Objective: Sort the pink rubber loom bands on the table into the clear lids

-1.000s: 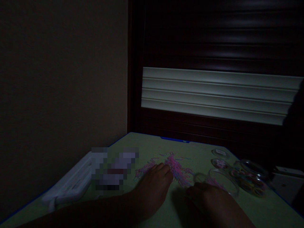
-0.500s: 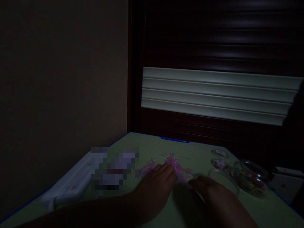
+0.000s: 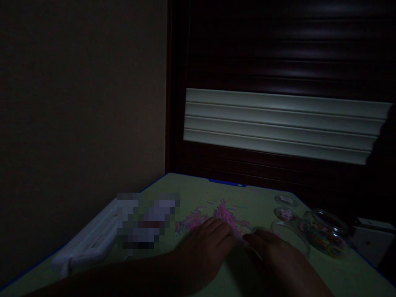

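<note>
In the dim light, a loose pile of small pink and pastel elastic bands (image 3: 227, 214) lies on the pale table (image 3: 192, 187). My left hand (image 3: 213, 239) is at the pile's near side, fingers bent and pressed together; its fingertips point toward the other hand. My right hand (image 3: 272, 247) is just to the right, its fingers closed near a small pale patch between the hands. Whatever either hand pinches is hidden or too dark to name. A clear round rim (image 3: 292, 237) shows beside the right hand, partly covered by it.
On the right stand a clear jar (image 3: 324, 235) of coloured hair ties, a small dish (image 3: 285, 214) with pink pieces and a clear lid (image 3: 286, 201). At left lie a white power strip (image 3: 89, 239) and a blurred-out item (image 3: 151, 218). A white box (image 3: 373, 239) is beyond the right edge.
My left hand has shifted slightly right and nearer, its fingers more bent, uncovering more of the pile. The right hand has hardly moved.
</note>
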Demonstrator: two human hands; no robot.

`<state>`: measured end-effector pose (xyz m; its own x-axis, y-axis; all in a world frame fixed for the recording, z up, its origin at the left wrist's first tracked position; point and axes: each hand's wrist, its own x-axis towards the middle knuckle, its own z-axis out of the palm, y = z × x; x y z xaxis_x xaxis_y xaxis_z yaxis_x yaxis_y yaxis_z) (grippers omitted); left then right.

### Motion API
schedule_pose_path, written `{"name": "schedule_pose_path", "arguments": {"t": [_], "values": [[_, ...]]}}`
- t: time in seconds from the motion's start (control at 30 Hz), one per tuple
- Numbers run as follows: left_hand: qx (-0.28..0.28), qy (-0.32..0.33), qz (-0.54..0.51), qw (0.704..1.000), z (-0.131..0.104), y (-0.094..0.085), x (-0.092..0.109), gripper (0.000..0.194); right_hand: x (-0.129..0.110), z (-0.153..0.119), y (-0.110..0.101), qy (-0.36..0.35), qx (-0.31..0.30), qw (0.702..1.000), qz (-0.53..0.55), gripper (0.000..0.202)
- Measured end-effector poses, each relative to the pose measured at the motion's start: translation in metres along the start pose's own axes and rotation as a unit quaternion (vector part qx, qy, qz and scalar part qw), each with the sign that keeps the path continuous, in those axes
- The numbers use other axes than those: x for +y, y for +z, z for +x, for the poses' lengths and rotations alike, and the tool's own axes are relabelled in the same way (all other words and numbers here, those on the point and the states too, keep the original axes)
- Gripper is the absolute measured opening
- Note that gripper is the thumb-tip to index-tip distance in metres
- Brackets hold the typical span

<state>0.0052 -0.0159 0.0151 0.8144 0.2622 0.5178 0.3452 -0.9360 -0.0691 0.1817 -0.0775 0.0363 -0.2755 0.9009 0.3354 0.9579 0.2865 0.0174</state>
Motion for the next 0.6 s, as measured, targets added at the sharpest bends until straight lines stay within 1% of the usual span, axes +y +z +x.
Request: {"name": "schedule_pose_path", "arguments": {"t": [0.1, 0.27, 0.47, 0.6], "values": [[0.008, 0.005, 0.007, 1.000, 0.0001, -0.0011, 0.0002, 0.018, -0.0013, -0.0006, -0.0016, 0.003, -0.001, 1.000, 0.003, 0.031], [-0.003, 0.009, 0.006, 1.000, -0.0005, -0.0004, -0.0004, 0.017, -0.0041, -0.0011, -0.0054, 0.012, -0.010, 1.000, 0.007, 0.027], [0.001, -0.005, 0.007, 1.000, -0.0006, 0.0046, -0.0004, 0.017, -0.0061, -0.0020, -0.0099, 0.018, -0.014, 1.000, -0.007, 0.028], [-0.003, -0.003, 0.011, 1.000, -0.0005, 0.0041, 0.0001, 0.018, -0.0062, -0.0025, -0.0105, 0.020, -0.009, 1.000, -0.014, 0.030]]}}
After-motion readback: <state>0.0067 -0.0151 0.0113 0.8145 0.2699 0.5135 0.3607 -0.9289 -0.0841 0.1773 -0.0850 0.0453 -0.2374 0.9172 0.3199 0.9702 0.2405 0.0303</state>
